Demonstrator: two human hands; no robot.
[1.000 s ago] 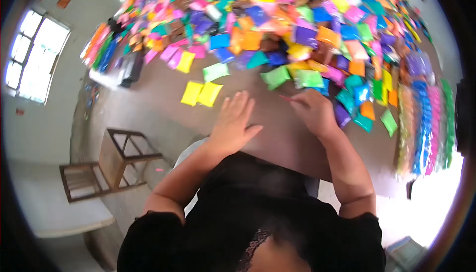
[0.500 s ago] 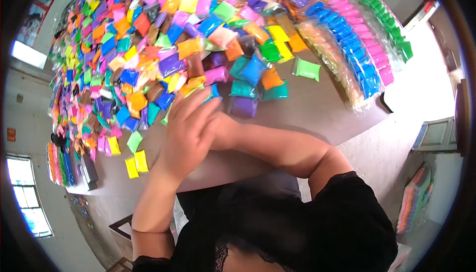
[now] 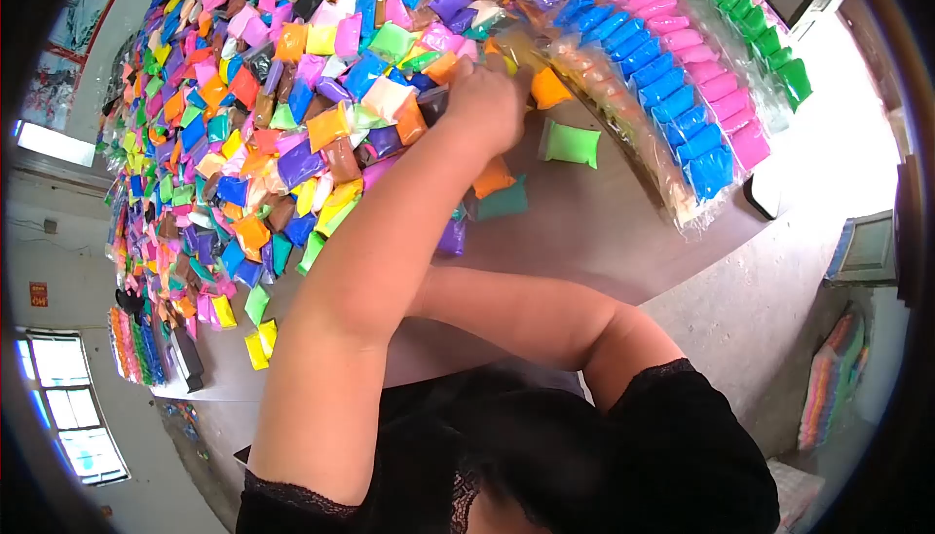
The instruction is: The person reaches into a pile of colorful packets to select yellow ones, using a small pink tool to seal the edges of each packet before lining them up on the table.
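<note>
My left arm reaches far forward across the right one. My left hand is at the right side of the pile of small colored packets, its fingers curled down among them. A bit of a yellow packet shows beside the fingertips; what they grip is hidden. My right forearm runs leftward and passes behind my left arm, which hides the right hand. Close to my left hand lie an orange packet, another orange packet, a light green packet and a teal packet.
Long clear bags of blue packets, pink packets and green packets line the table's right side. Two yellow packets lie near the front edge of the table. Further bagged rows stand at left.
My left hand has moved forward and right, from above my right hand to the pile's right side. The right hand has become hidden. The view has shifted slightly.
</note>
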